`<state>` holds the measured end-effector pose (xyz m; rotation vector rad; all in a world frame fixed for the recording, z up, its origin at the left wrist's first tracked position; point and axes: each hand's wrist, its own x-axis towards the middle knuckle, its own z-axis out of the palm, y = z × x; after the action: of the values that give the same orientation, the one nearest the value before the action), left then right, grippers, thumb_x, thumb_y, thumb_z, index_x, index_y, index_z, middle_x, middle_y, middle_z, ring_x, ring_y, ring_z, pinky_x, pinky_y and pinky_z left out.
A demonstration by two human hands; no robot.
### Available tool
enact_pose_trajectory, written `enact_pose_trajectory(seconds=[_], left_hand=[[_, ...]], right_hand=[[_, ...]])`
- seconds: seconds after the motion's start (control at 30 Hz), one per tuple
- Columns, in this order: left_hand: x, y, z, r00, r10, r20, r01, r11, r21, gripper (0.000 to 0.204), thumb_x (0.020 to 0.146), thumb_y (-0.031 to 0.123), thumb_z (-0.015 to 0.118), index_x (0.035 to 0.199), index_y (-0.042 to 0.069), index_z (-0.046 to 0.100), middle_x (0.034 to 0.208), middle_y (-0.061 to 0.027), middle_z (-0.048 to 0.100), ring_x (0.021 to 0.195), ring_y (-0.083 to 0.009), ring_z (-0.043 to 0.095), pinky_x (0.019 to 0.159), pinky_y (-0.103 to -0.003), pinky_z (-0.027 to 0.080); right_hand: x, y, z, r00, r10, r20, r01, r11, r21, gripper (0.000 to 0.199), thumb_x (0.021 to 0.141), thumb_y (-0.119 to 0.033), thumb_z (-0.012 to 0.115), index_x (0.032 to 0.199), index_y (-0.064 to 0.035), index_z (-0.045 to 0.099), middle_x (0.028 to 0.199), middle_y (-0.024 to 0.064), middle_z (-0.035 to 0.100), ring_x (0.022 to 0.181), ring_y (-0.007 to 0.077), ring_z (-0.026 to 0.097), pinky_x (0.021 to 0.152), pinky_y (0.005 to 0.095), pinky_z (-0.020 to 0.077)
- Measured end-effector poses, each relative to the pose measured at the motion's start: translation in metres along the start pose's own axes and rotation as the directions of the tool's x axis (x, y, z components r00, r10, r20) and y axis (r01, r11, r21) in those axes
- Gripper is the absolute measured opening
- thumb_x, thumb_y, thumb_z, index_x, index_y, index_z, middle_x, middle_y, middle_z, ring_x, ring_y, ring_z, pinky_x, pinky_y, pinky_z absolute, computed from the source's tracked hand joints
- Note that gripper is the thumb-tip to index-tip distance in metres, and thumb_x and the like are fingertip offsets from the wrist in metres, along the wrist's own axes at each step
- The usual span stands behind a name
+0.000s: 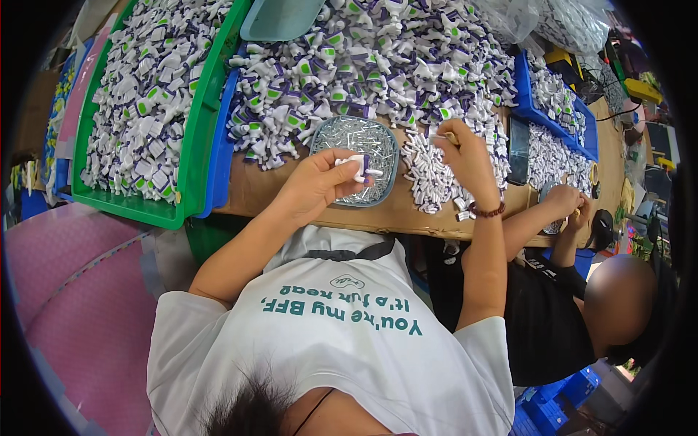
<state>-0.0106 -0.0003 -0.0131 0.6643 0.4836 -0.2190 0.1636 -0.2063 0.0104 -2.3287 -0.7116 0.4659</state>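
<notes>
Head view: the left hand (318, 182) is grasping a small white-and-purple toy (360, 164), pinching it between thumb and fingers. The toy is sitting at the fingertips, jutting out to their right, over the bowl (314, 148) of metal pins. It is looking light and stiff, probably smooth plastic that could be slipping slightly under a loose pinch; breaking seems unlikely. Its blocky body is likely offering the surest hold, leaving the thinner limbs free of pressure.

The right hand (469, 161) is hovering to the right and slightly farther off, its fingers curling together near a heap of little white parts (423, 168). Something small and tan is showing by its fingertips, but whether they are gripping it I cannot tell.

Beyond the bowl, a broad pile of similar toys (392, 62) is covering the far table. A green crate (185, 163) is holding more on the left, while a co-worker's hands (567, 202) are working on the right.
</notes>
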Motion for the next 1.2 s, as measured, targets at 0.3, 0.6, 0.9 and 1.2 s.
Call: enact_pose_trajectory(seconds=[0.3, 0.6, 0.9, 1.2], left_hand=[[-0.002, 0.004, 0.004, 1.0, -0.015, -0.003, 0.015, 0.992, -0.126, 0.02, 0.089, 0.009, 0.054, 0.107, 0.0, 0.051, 0.094, -0.0098, 0.06, 0.085, -0.019, 0.063, 0.07, -0.023, 0.055], [-0.002, 0.003, 0.003, 0.999, 0.007, -0.036, -0.011, 0.993, -0.117, 0.02, 0.089, 0.009, 0.054, 0.107, -0.001, 0.051, 0.094, -0.0101, 0.06, 0.085, -0.0192, 0.063, 0.071, -0.023, 0.055], [-0.007, 0.0, 0.007, 0.995, 0.046, -0.09, -0.05, 0.998, -0.037, 0.018, 0.089, 0.009, 0.055, 0.103, -0.003, 0.054, 0.093, -0.0095, 0.06, 0.082, -0.0192, 0.064, 0.068, -0.022, 0.054], [-0.006, 0.002, 0.011, 0.993, 0.104, -0.057, -0.101, 0.993, 0.056, 0.018, 0.087, 0.009, 0.059, 0.1, -0.002, 0.057, 0.091, -0.0078, 0.062, 0.077, -0.0145, 0.063, 0.068, -0.022, 0.053]], right_hand=[[-0.028, -0.061, 0.054, 0.994, 0.073, 0.08, -0.108, 0.642, 0.759, 0.019, 0.082, -0.006, 0.063, 0.1, 0.0019, 0.06, 0.078, 0.0039, 0.064, 0.059, 0.0034, 0.052, 0.052, 0.0172, 0.0423], [-0.032, -0.058, 0.059, 0.997, 0.014, 0.08, -0.072, 0.613, 0.787, 0.018, 0.083, -0.006, 0.062, 0.099, 0.0022, 0.061, 0.078, 0.0041, 0.064, 0.06, 0.0038, 0.051, 0.053, 0.0173, 0.0413], [-0.036, -0.059, 0.056, 0.997, -0.074, -0.001, 0.059, 0.795, 0.604, 0.013, 0.081, -0.004, 0.064, 0.093, -0.0027, 0.066, 0.065, -0.0005, 0.062, 0.053, 0.0016, 0.047, 0.047, 0.0186, 0.0371], [-0.037, -0.056, 0.056, 0.99, -0.14, -0.015, 0.128, 0.846, 0.517, 0.011, 0.079, -0.005, 0.065, 0.09, -0.0042, 0.067, 0.062, 0.0007, 0.061, 0.05, 0.0031, 0.046, 0.046, 0.0203, 0.0359]])
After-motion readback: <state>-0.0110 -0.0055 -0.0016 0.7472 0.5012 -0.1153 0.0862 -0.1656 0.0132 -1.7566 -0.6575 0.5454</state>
